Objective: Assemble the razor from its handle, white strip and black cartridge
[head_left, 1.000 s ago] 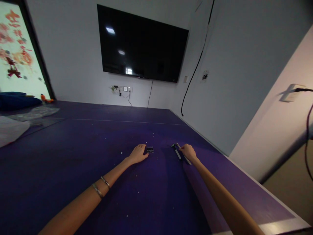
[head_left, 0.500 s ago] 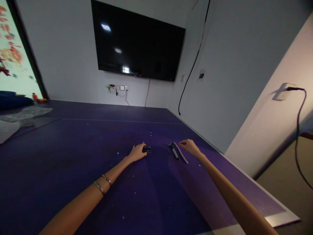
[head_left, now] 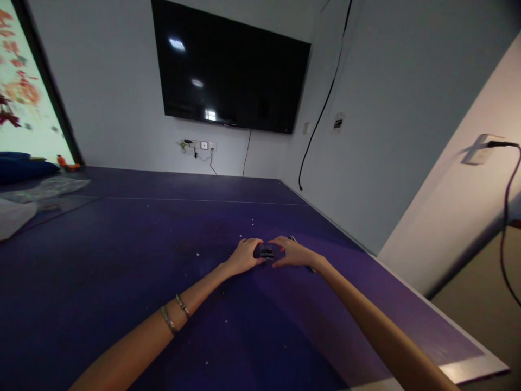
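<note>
My left hand (head_left: 244, 257) grips the left end of a small black box (head_left: 267, 252), thumb on the near side and fingers on the far side. The box looks partly see-through and is low over the purple tabletop. My right hand (head_left: 293, 253) is just right of it, thumb and fingers spread apart around its right end; I see no firm hold. Under and behind my right hand lie a razor and a thin grey curved strip (head_left: 312, 269). They are mostly hidden, with only small ends showing.
The purple table (head_left: 183, 228) carries small white specks. Clear plastic wrapping (head_left: 52, 188) and dark blue cloth (head_left: 24, 168) lie at the far left. A black cable (head_left: 321, 114) hangs by the right wall. A television (head_left: 232, 70) is mounted on the back wall.
My left hand has carried the black box to the right. My right hand has moved left from beyond the razor and strip, opening its fingers beside the box and covering them.
</note>
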Demonstrator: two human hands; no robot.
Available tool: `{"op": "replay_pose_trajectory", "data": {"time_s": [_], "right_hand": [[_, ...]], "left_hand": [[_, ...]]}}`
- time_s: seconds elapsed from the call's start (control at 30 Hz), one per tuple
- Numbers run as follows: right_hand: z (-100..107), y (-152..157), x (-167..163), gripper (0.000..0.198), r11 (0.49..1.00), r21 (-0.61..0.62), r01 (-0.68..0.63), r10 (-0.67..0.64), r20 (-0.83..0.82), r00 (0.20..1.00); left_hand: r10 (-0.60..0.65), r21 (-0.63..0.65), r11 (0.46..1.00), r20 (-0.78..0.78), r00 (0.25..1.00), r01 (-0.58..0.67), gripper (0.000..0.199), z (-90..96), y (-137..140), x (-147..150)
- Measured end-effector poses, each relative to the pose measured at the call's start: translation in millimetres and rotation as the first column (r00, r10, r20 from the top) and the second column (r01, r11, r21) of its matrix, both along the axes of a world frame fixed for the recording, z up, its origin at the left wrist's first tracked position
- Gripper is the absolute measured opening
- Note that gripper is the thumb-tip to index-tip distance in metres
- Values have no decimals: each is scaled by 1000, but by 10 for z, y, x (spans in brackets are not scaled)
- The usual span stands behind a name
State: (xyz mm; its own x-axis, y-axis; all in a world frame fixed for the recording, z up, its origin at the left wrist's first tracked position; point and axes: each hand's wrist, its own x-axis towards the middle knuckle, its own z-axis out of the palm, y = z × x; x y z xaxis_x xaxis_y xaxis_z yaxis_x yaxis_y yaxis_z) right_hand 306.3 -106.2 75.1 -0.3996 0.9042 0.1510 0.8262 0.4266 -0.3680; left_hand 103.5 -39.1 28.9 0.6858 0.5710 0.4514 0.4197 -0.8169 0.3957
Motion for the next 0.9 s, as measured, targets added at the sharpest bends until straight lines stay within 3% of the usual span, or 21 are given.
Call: {"op": "replay_pose_trajectory", "data": {"time_s": [0.13, 0.27, 0.37, 0.47, 0.63, 0.77, 0.9], "right_hand": [[45, 4, -53, 53, 1000, -1, 11, -11, 26, 1000], [32, 53, 49, 50, 999, -13, 51, -50, 36, 998], [40, 109, 311, 51, 994, -29, 104, -103, 36, 994], [65, 173, 711, 49, 988, -43, 146, -143, 56, 988], [15, 292, 1282, 54, 934, -92, 347, -322, 211, 923], [-108, 344, 1425, 56, 899, -126, 418, -364, 314, 877], [-230, 350, 1457, 56, 879, -146, 453, -399, 293, 869]], "left_hand": [[-33, 9, 999, -5, 999, 33, 49, 48, -126, 87], [-28, 7, 1000, -39, 999, 29, 58, 36, -161, 100], [14, -5, 1000, -108, 994, -14, 64, -26, -97, 36], [97, -20, 995, -182, 978, -102, 58, -141, 11, -74], [166, -2, 985, -296, 941, -175, 57, -366, 102, -201], [187, 34, 982, -293, 938, -185, 56, -443, 83, -206], [190, 34, 982, -282, 941, -188, 54, -432, 69, -199]]}}
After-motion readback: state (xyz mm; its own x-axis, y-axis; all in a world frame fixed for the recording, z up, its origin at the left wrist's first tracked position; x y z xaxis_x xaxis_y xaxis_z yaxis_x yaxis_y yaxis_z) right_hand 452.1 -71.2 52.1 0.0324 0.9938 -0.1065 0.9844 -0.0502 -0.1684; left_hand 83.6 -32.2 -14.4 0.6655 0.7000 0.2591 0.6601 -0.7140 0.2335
